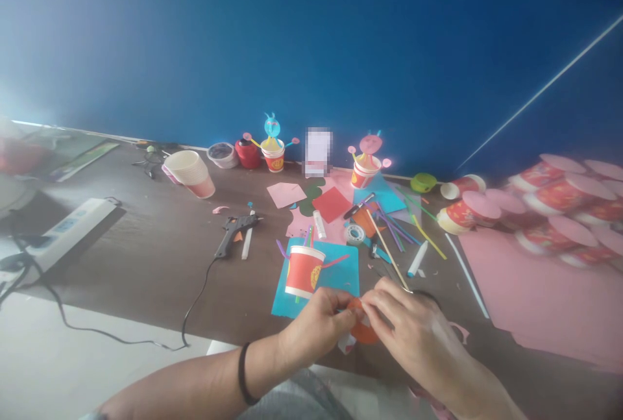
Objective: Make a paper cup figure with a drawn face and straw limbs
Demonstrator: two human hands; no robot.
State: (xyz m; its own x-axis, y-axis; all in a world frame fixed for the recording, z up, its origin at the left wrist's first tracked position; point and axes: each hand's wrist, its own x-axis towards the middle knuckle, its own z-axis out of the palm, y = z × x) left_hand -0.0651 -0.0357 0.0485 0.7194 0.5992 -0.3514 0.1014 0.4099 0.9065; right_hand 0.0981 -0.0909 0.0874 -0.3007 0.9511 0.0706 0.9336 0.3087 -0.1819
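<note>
Between both hands, near the table's front edge, is a round piece of orange paper (366,334). My left hand (322,317) pinches its left side with thumb and forefinger. Closed on its upper right edge are the fingers of my right hand (406,316). A small whitish scrap (347,343) shows just under the orange piece. Just beyond my left hand, a red paper cup (304,272) with purple and red pipe-cleaner arms sits on a blue sheet (343,271).
A glue gun (232,233) with its cord lies left of centre; a power strip (68,238) is farther left. Two decorated cup figures (273,147) stand by the blue wall. Several red cups with pink discs (559,202) fill the right. Scattered pipe cleaners (394,228), tape (355,233) and a marker (417,259) lie mid-table.
</note>
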